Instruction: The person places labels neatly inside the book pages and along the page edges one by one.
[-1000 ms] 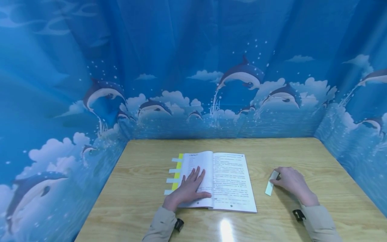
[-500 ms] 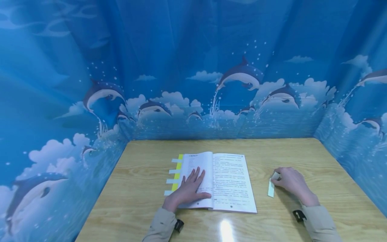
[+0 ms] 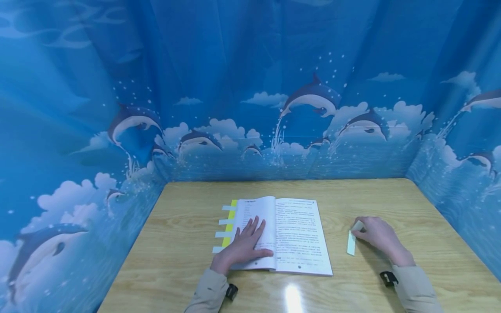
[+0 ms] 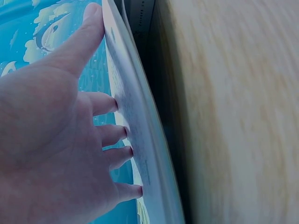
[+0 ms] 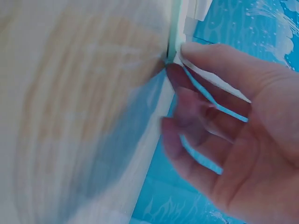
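An open book lies on the table, with printed text on both pages. My left hand rests on its left page, fingers spread; in the left wrist view its fingertips press on the page. To the right of the book is a narrow pale green sticky note pad. My right hand pinches the far end of its top sheet between thumb and finger, and that end is bent up. In the right wrist view the thumb and a fingertip meet at the pad's pale green edge.
Several pale strips stick out past the book's left edge, beside a yellow band. The wooden table ends at a blue dolphin-print curtain behind and at both sides. Each wrist wears a black strap.
The pad has turned a little, its near end swinging right, and its far end now shows a sheet bent upward by my right fingers. My left hand stays in place on the page.
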A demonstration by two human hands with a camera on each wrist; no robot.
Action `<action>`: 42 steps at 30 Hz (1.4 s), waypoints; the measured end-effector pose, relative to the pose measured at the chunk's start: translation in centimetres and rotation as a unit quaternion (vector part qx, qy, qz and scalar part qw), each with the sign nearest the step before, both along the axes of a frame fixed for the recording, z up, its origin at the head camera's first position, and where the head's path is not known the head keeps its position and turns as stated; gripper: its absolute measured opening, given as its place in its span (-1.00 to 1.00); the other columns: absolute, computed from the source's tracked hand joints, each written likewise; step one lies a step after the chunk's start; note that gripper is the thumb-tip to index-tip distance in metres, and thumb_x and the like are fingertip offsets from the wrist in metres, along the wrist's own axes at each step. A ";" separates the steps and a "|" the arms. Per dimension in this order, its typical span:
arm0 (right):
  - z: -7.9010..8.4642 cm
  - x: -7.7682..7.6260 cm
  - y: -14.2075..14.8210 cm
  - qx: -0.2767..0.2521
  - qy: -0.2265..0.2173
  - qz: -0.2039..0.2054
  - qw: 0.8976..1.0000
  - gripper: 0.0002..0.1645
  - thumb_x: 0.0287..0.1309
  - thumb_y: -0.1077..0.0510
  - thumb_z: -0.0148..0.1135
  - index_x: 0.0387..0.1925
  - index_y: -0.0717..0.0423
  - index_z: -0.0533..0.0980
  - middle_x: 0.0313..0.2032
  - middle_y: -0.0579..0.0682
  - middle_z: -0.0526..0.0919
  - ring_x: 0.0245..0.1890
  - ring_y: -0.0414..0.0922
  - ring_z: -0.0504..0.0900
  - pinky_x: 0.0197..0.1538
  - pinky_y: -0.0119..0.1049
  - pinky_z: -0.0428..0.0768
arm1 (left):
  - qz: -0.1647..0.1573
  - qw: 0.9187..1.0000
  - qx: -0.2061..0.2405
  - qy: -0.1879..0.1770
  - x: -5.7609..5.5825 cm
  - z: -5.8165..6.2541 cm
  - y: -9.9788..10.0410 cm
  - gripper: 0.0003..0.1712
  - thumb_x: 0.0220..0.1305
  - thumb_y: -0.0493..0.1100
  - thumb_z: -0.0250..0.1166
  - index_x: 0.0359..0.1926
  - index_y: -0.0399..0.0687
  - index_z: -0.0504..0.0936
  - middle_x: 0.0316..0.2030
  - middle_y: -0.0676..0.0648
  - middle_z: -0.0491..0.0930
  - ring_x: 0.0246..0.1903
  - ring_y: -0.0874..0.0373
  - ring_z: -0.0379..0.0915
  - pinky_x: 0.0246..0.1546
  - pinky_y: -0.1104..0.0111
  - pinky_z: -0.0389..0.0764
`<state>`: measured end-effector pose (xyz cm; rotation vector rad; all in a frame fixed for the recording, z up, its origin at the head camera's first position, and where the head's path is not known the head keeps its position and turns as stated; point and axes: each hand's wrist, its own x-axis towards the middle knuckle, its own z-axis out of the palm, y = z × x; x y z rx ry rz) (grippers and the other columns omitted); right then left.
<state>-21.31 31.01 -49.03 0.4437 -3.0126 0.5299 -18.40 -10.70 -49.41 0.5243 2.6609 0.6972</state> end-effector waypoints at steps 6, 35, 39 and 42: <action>0.3 -0.1 0.4 -0.026 -0.043 0.004 0.999 -0.69 0.23 0.07 0.40 -0.16 0.24 0.66 -0.30 0.09 0.74 -0.29 0.10 0.70 -0.17 0.11 0.64 | 0.001 1.000 -0.001 0.000 0.0 0.0 0.0 0.15 0.29 0.46 0.19 0.63 0.02 -0.08 0.62 -0.13 -0.26 0.60 -0.10 -0.39 0.52 -0.22 -0.25; 0.0 0.0 -0.6 -0.032 -0.050 -0.017 0.998 -0.70 0.01 0.04 0.56 -0.50 0.07 0.56 -0.54 -0.14 0.60 -0.53 -0.20 0.44 -0.43 -0.25 0.45 | -0.001 1.000 -0.003 -0.003 0.0 0.2 0.0 0.14 0.31 0.45 0.17 0.64 0.03 -0.10 0.63 -0.13 -0.28 0.60 -0.11 -0.39 0.52 -0.21 -0.24; 0.1 0.0 -0.5 -0.023 -0.038 -0.017 0.999 -0.72 0.05 0.05 0.53 -0.48 0.13 0.59 -0.53 -0.10 0.64 -0.53 -0.18 0.50 -0.44 -0.23 0.50 | -0.003 1.000 -0.004 -0.002 0.0 0.1 0.0 0.14 0.31 0.46 0.17 0.64 0.03 -0.10 0.63 -0.12 -0.28 0.60 -0.10 -0.39 0.52 -0.21 -0.24; 0.0 0.0 -0.4 -0.022 -0.029 -0.020 0.999 -0.70 0.07 0.05 0.51 -0.50 0.15 0.58 -0.55 -0.10 0.61 -0.56 -0.17 0.45 -0.47 -0.23 0.45 | -0.003 1.000 -0.005 -0.002 -0.1 -0.1 0.0 0.14 0.31 0.47 0.16 0.64 0.04 -0.11 0.63 -0.12 -0.29 0.60 -0.10 -0.40 0.52 -0.21 -0.25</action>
